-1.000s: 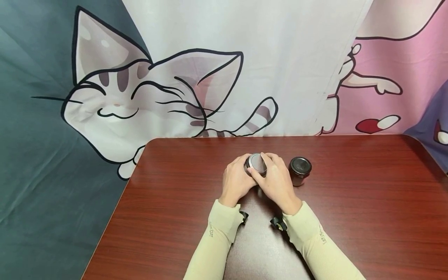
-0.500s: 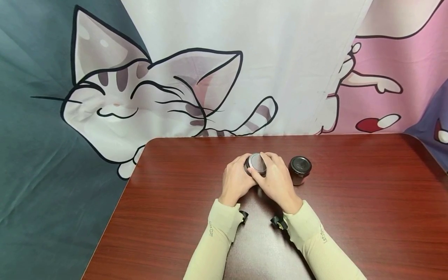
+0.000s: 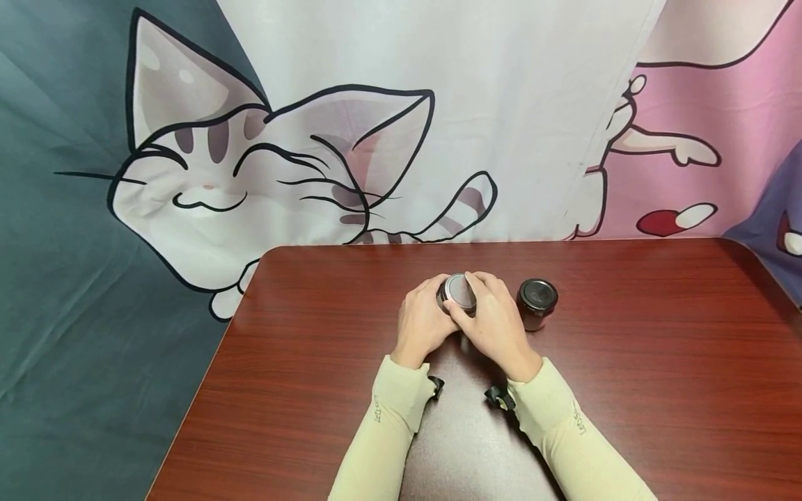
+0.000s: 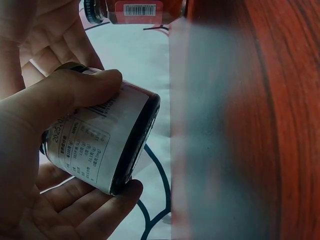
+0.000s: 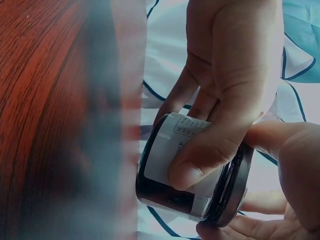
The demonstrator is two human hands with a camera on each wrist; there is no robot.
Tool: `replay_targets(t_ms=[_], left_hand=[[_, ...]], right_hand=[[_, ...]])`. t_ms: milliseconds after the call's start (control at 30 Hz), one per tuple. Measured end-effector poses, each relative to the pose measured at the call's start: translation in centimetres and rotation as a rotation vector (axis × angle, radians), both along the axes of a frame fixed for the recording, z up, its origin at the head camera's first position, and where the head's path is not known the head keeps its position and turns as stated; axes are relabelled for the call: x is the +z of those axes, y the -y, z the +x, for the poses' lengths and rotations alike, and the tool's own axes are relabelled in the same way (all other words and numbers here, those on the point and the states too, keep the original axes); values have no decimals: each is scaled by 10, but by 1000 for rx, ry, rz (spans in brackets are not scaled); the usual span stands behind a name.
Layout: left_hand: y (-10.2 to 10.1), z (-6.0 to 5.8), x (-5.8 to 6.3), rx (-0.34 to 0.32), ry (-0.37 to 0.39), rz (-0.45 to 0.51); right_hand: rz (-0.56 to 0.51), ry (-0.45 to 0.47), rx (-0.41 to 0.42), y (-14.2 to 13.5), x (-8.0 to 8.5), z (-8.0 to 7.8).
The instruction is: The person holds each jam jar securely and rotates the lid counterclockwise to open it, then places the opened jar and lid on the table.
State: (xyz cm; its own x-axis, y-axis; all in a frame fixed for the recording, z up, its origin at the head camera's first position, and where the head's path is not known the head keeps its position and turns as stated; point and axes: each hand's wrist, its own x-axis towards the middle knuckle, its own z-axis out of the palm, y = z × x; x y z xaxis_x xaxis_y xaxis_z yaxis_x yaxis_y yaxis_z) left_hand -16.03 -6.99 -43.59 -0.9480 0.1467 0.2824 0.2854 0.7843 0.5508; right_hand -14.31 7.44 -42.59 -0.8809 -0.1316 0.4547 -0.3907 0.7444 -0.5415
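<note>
A glass jar (image 4: 82,147) with dark contents, a white printed label and a lid is held between both hands, tilted, its base above the table in the wrist views. My left hand (image 3: 422,321) grips the jar's body; its thumb (image 5: 192,167) presses on the label in the right wrist view. My right hand (image 3: 496,321) holds the lid (image 5: 235,187), thumb on one side and fingers on the other. From the head view, the lid's grey top shows between the hands, while most of the body is hidden.
A second jar (image 3: 537,298) with a black lid stands upright on the reddish-brown table (image 3: 658,362), just right of my right hand. Its barcode label (image 4: 140,10) shows in the left wrist view. A cartoon-printed curtain (image 3: 532,104) hangs behind the table's far edge.
</note>
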Motion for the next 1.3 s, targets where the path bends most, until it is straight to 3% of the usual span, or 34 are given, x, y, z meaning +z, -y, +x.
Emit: replay_targets(t_ms=[1300], left_hand=[[1,0,1,-17,27,-16]], right_hand=[[22,19,51,-4,2,-1]])
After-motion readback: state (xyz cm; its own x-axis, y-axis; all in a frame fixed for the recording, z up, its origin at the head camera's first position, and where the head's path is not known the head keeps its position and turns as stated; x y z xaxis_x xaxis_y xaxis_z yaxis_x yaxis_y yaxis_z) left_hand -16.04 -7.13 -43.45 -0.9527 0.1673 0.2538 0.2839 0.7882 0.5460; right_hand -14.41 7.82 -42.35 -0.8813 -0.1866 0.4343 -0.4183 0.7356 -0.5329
